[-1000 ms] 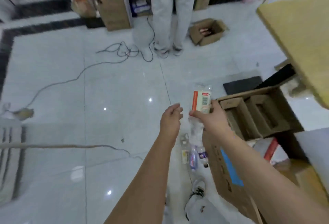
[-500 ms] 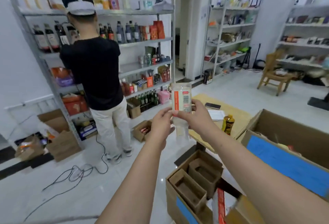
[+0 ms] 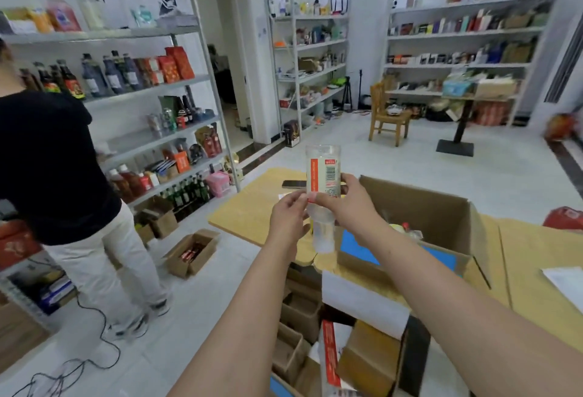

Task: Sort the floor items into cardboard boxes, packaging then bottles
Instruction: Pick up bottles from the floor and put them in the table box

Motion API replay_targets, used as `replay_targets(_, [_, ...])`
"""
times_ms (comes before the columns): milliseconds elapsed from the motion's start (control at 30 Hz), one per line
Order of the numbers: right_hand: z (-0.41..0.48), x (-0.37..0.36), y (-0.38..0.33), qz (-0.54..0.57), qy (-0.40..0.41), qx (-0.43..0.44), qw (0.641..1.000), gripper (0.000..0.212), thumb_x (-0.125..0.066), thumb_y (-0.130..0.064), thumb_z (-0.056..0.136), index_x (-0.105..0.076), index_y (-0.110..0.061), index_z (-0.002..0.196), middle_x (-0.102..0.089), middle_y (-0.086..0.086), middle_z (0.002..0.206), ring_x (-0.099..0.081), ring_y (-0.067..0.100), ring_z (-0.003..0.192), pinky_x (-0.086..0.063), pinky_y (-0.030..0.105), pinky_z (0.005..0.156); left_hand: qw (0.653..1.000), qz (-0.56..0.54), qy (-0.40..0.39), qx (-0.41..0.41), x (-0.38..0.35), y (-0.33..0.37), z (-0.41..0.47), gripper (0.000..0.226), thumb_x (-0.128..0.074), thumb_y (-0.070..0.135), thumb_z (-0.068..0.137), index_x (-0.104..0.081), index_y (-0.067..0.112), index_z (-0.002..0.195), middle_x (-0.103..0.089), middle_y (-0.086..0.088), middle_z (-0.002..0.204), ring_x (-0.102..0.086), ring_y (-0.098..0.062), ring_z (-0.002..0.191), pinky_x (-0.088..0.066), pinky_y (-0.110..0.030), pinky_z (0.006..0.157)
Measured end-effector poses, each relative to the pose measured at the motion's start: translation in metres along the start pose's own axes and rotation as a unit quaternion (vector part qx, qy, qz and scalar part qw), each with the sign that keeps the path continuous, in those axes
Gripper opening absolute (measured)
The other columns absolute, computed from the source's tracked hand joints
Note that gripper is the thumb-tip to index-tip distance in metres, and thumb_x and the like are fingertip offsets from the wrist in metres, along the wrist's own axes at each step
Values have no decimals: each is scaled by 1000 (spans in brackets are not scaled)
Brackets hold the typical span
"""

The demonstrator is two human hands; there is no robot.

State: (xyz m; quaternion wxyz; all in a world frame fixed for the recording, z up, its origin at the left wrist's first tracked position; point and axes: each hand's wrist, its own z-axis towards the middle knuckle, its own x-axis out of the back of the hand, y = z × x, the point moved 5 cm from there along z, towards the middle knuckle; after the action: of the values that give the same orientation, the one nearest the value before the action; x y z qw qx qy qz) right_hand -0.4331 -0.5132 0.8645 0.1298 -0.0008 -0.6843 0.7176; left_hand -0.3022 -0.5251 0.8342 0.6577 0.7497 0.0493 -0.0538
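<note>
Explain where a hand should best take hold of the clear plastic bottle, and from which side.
Grip the labelled middle of the clear plastic bottle from its right side, as the right hand does. It is upside down, neck below, so the straight labelled section likely holds firmest.

Both bare forearms rise from the bottom edge and converge near mid-frame, the left from lower centre, the right from the lower right corner. The right hand (image 3: 350, 204) grips the bottle (image 3: 323, 171) about its middle, thumb across the near side and fingers curled round the far side. The left hand (image 3: 288, 217), its back to the camera, pinches the bottle's left side, fingertips just beside the right thumb. Both wrists are roughly straight.
</note>
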Motion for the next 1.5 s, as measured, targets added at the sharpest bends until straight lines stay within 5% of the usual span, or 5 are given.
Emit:
replay_targets(367, [96,211,110,-45,71,-53,995,66,-84,-25,73,-48,-21,128,-62,-8,114,-63,15,106,-52,43,96,988,115,-71,71,-212,-91,71,28,-55,29,97,-62,24,124,-67,-1,118,-64,-17,104,-45,-22,64])
replay_targets(567, [139,291,172,-101,143,-106,979,60,-75,-25,84,-45,-14,135,-61,-2,125,-60,17,112,-42,17,72,975,176,-80,113,-273,-162,108,30,-53,29,97,-63,25,126,-63,-1,127,-61,-17,110,-50,-32,91])
replay_targets(767, [178,297,234,-70,129,-163,976,64,-79,-21,80,-43,-13,132,-62,5,127,-62,25,113,-50,41,97,973,181,-74,124,-301,-179,127,26,-52,32,98,-64,33,120,-60,5,127,-59,-17,112,-51,-41,98])
replay_targets(1033, [193,296,281,-151,159,-238,946,55,-69,-21,84,-42,-7,131,-57,17,127,-59,36,110,-52,40,86,966,205,-77,138,-318,-182,142,29,-50,31,99,-62,32,125,-57,10,126,-55,-18,116,-50,-31,87])
replay_targets(1500, [203,283,269,-200,109,-234,945,66,-57,-20,83,-34,-9,143,-53,17,129,-60,36,106,-54,45,87,969,204,-89,111,-323,-178,149,30,-51,30,99,-61,30,128,-57,8,131,-56,-15,118,-45,-40,104])
